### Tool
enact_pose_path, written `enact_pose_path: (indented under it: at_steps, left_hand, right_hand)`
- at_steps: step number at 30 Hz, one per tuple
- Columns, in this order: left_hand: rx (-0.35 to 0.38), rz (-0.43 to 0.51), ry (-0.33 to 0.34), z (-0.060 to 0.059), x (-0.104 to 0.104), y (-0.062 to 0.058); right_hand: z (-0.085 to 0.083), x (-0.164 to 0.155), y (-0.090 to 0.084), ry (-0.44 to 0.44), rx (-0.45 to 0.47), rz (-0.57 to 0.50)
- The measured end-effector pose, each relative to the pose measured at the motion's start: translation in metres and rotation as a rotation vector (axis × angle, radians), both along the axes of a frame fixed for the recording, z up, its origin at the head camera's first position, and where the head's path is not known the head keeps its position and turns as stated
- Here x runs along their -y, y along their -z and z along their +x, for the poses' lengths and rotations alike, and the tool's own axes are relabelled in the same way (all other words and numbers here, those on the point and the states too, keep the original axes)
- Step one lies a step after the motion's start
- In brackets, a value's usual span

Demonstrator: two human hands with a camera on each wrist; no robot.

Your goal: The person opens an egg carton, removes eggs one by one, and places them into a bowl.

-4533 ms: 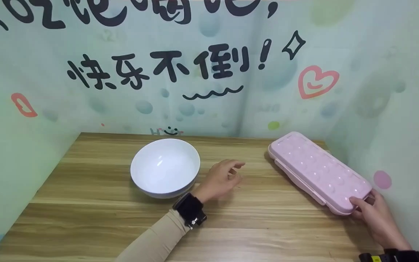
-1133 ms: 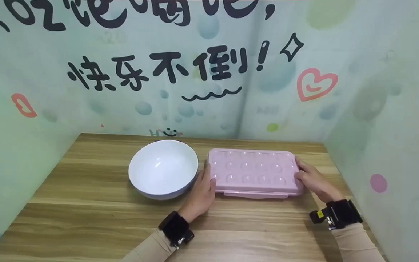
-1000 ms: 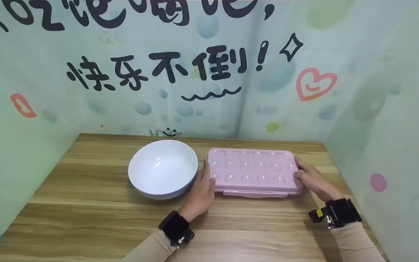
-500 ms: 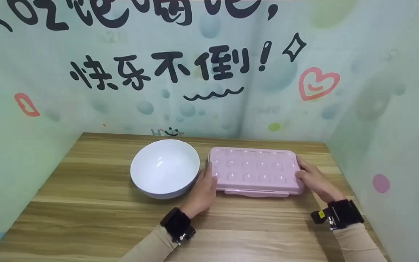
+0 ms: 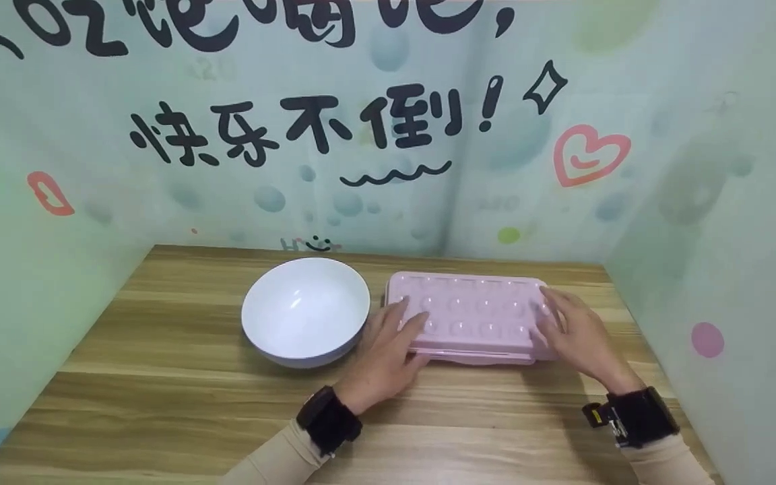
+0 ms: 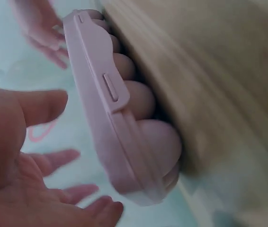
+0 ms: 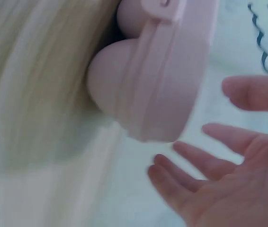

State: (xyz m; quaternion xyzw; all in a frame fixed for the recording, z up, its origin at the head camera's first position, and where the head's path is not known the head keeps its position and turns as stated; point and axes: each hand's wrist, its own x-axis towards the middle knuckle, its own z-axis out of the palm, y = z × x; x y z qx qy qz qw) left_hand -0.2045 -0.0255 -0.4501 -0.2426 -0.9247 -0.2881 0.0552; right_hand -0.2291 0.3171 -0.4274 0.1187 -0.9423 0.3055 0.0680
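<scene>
Both hands have shifted from the ends of the pink lidded tray (image 5: 472, 315) onto its lid since half a second ago; left hand (image 5: 388, 351) and right hand (image 5: 573, 337) lie with fingers spread, gripping nothing; tray sits flat toward the table's (image 5: 159, 404) far right corner, just beside the white bowl (image 5: 305, 310); lid on, front clasp (image 6: 111, 87) apparently unopened; wrist views blurred; contents hidden.

A: Legible text? Wall backdrop (image 5: 388, 135), black brush characters: "快乐不倒!" A larger line above it is cut off by the frame edge, unreadable.

B: Confirmed. Small print above the table edge is too blurred to read.
</scene>
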Motion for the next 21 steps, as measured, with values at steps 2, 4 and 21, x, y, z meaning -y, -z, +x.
enact_pose_path:
  at_steps: [2, 4, 21]
  left_hand:
    - [-0.069, -0.082, 0.038, -0.001, -0.002, -0.003]
    - [-0.147, -0.172, 0.077, -0.004, -0.004, -0.006]
    - [-0.333, -0.604, 0.038, -0.025, -0.044, 0.003]
  right_hand:
    - [0.007, 0.007, -0.001, -0.067, -0.118, 0.063]
    - [0.011, 0.012, 0.002, -0.172, -0.289, 0.146]
    - [0.014, 0.015, 0.037, -0.327, -0.637, 0.592]
